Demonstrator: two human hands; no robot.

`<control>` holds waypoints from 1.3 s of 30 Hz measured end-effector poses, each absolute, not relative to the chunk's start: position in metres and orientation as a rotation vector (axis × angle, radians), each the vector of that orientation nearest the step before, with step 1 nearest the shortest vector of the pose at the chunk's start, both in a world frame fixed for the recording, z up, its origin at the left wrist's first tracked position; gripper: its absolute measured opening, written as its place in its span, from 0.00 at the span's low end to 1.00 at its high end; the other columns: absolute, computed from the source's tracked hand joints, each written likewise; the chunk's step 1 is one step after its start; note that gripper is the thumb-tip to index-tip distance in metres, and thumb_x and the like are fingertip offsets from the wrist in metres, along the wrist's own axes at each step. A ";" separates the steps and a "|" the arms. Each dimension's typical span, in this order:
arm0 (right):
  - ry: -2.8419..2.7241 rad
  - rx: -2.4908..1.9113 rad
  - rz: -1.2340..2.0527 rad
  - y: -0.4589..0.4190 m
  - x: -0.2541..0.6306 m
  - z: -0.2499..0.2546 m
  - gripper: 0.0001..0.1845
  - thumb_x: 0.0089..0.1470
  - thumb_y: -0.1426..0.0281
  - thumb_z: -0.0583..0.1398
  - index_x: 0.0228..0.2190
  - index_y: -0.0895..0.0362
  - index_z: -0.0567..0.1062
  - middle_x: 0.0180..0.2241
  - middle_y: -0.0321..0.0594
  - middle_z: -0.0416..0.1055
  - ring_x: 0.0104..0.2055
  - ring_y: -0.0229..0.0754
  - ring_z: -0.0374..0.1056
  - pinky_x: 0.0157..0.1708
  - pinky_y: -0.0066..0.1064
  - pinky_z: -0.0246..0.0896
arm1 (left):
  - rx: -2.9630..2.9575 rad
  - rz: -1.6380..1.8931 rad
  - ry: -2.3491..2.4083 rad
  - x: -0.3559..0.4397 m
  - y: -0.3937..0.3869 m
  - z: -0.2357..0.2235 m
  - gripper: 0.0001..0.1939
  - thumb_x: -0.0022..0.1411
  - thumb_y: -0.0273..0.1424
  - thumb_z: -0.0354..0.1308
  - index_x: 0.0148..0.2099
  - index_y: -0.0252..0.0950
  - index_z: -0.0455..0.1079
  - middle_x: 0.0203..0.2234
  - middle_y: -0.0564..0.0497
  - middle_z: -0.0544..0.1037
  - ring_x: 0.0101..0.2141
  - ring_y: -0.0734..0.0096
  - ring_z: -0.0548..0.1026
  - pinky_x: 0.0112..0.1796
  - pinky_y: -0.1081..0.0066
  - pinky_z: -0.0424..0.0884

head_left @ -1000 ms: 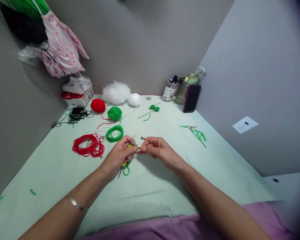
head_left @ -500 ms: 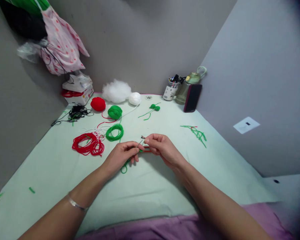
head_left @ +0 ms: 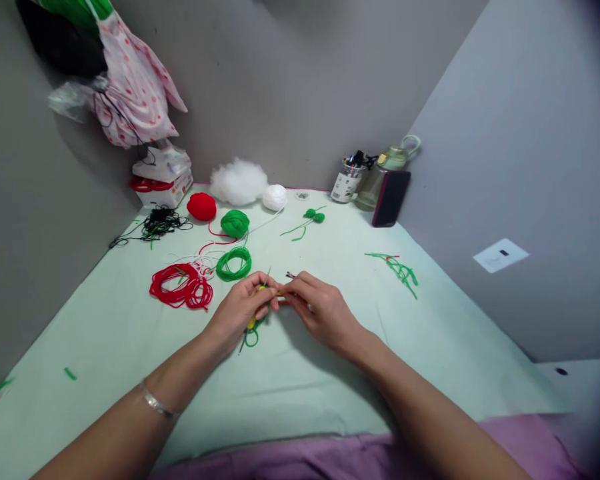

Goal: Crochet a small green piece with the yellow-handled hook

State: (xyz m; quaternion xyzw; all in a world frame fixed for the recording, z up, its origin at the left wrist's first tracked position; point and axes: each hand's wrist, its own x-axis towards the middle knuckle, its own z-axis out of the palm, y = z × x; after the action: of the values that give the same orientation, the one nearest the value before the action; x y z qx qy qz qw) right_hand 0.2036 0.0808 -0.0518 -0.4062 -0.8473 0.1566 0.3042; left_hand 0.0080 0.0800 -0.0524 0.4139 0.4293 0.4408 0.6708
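Note:
My left hand point(head_left: 240, 310) is closed round a thin crochet hook with a yellow grip point(head_left: 253, 325) and pinches green yarn point(head_left: 251, 339) that loops down onto the cloth. My right hand point(head_left: 317, 307) is also closed, its fingertips pinching a small orange-red piece point(head_left: 282, 292) right against my left fingers. The two hands meet just above the pale green cloth point(head_left: 300, 373). A short dark-tipped tool point(head_left: 291, 275) lies just beyond my right fingers.
Beyond my hands lie a red yarn coil point(head_left: 181, 291), a green coil point(head_left: 233, 263), red point(head_left: 201, 206), green point(head_left: 235, 223) and white balls point(head_left: 275, 197), white stuffing point(head_left: 239, 181) and black cord point(head_left: 157, 223). A jar point(head_left: 345, 182), bottle point(head_left: 386, 170) and phone point(head_left: 390, 198) stand at the back right. Green scraps point(head_left: 397, 269) lie to the right.
My hands have drawn closer together, and the hook's yellow grip shows again under my left hand. The view has shifted slightly to the left.

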 end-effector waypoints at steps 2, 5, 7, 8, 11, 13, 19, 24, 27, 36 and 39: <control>-2.186 -1.065 0.467 0.081 0.203 -0.053 0.12 0.70 0.72 0.57 0.40 0.54 0.81 0.35 0.41 0.75 0.32 0.39 0.70 0.33 0.29 0.62 | 0.930 1.007 0.962 0.009 0.078 -0.051 0.12 0.58 0.37 0.69 0.34 0.38 0.68 0.20 0.53 0.77 0.17 0.80 0.60 0.21 0.77 0.51; -2.076 -1.059 0.610 0.080 0.199 -0.052 0.09 0.67 0.71 0.60 0.36 0.53 0.81 0.33 0.39 0.74 0.30 0.38 0.67 0.32 0.30 0.62 | 0.924 1.014 0.952 0.009 0.077 -0.049 0.12 0.60 0.38 0.67 0.35 0.39 0.67 0.21 0.53 0.78 0.17 0.79 0.61 0.21 0.77 0.51; -1.941 -1.075 0.788 0.080 0.197 -0.049 0.07 0.64 0.70 0.63 0.34 0.53 0.82 0.32 0.39 0.74 0.30 0.39 0.67 0.33 0.31 0.62 | 0.921 1.009 0.943 0.008 0.077 -0.049 0.13 0.61 0.39 0.68 0.37 0.39 0.67 0.21 0.54 0.78 0.17 0.80 0.60 0.22 0.77 0.51; -1.836 -1.091 0.914 0.080 0.196 -0.046 0.06 0.62 0.69 0.64 0.33 0.54 0.81 0.32 0.38 0.75 0.31 0.39 0.67 0.34 0.32 0.62 | 0.919 1.004 0.936 0.007 0.077 -0.049 0.14 0.60 0.39 0.68 0.37 0.38 0.67 0.22 0.54 0.78 0.17 0.80 0.59 0.22 0.77 0.51; -1.528 -1.133 1.247 0.084 0.197 -0.037 0.09 0.56 0.63 0.68 0.30 0.55 0.80 0.27 0.36 0.73 0.29 0.38 0.65 0.32 0.32 0.62 | 0.913 0.982 0.914 0.005 0.079 -0.050 0.17 0.57 0.39 0.73 0.36 0.37 0.69 0.23 0.56 0.76 0.18 0.82 0.59 0.23 0.78 0.52; -1.418 -1.144 1.335 0.088 0.199 -0.033 0.13 0.54 0.59 0.69 0.29 0.55 0.79 0.24 0.33 0.70 0.26 0.37 0.62 0.30 0.31 0.61 | 0.911 0.970 0.906 0.004 0.080 -0.051 0.17 0.55 0.39 0.74 0.34 0.36 0.70 0.23 0.56 0.74 0.19 0.82 0.60 0.23 0.78 0.52; -1.315 -1.151 1.354 0.090 0.200 -0.031 0.15 0.52 0.57 0.71 0.30 0.55 0.79 0.26 0.34 0.72 0.25 0.35 0.61 0.28 0.31 0.61 | 0.931 0.981 0.926 0.007 0.079 -0.059 0.15 0.58 0.41 0.74 0.35 0.33 0.80 0.24 0.51 0.78 0.22 0.75 0.68 0.25 0.74 0.61; -1.838 -1.013 0.849 0.075 0.191 -0.042 0.09 0.65 0.64 0.63 0.35 0.54 0.82 0.31 0.40 0.77 0.31 0.41 0.71 0.33 0.33 0.68 | 0.892 1.045 0.920 0.013 0.077 -0.060 0.18 0.56 0.45 0.75 0.32 0.34 0.80 0.27 0.48 0.82 0.34 0.63 0.79 0.39 0.70 0.72; -2.211 -0.884 0.427 0.069 0.188 -0.049 0.15 0.71 0.70 0.56 0.39 0.54 0.83 0.36 0.45 0.80 0.36 0.43 0.74 0.37 0.33 0.70 | 0.844 1.065 0.920 0.010 0.078 -0.060 0.18 0.50 0.42 0.79 0.33 0.34 0.78 0.28 0.49 0.83 0.34 0.65 0.79 0.40 0.70 0.73; -2.075 -1.042 0.432 0.078 0.195 -0.053 0.11 0.70 0.72 0.57 0.39 0.53 0.80 0.34 0.41 0.75 0.32 0.40 0.71 0.31 0.30 0.65 | 0.852 1.100 0.913 0.011 0.079 -0.064 0.19 0.51 0.36 0.79 0.35 0.38 0.71 0.23 0.55 0.81 0.25 0.71 0.80 0.33 0.73 0.75; -1.958 -1.096 0.598 0.082 0.195 -0.054 0.07 0.66 0.73 0.62 0.35 0.53 0.79 0.32 0.38 0.74 0.31 0.39 0.69 0.31 0.31 0.64 | 0.872 1.106 0.899 0.012 0.079 -0.065 0.19 0.53 0.38 0.78 0.36 0.38 0.71 0.24 0.55 0.82 0.25 0.71 0.81 0.34 0.72 0.77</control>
State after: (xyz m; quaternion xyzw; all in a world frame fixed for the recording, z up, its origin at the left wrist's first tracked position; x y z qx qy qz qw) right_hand 0.1951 0.0815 -0.0536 -0.4328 -0.7734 0.2364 0.3982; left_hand 0.0120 0.0789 -0.0648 0.3872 0.3988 0.4908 0.6709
